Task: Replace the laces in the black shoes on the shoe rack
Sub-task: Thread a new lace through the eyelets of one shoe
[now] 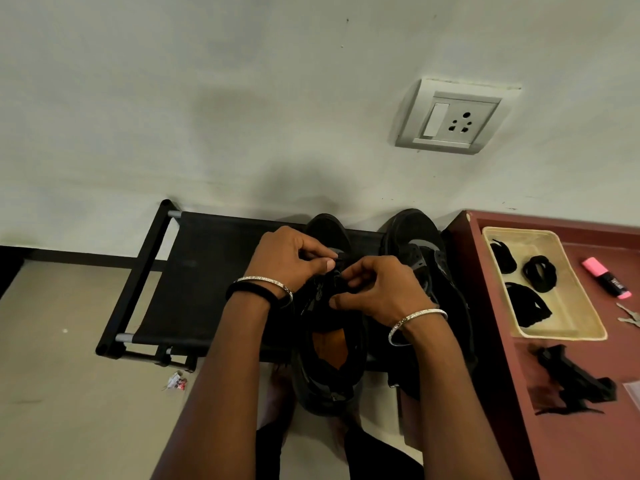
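Two black shoes stand side by side on a black fabric shoe rack [204,271] against the wall. Over the left shoe [329,368], whose orange insole shows, both hands work at the eyelets. My left hand [291,258] pinches a black lace [337,268] at the upper eyelets with thumb and fingers. My right hand [377,289] grips the lace and tongue just below it. The right shoe [415,251] sits untouched beside my right wrist. Much of the lacing is hidden under my fingers.
A maroon table [588,427] stands at the right, carrying a beige tray [568,306] with bundled black laces [539,273], a pink highlighter [606,277], keys [628,315] and a heap of black lace [571,379]. A wall socket [453,121] is above. A wrapper scrap [176,381] lies on the floor.
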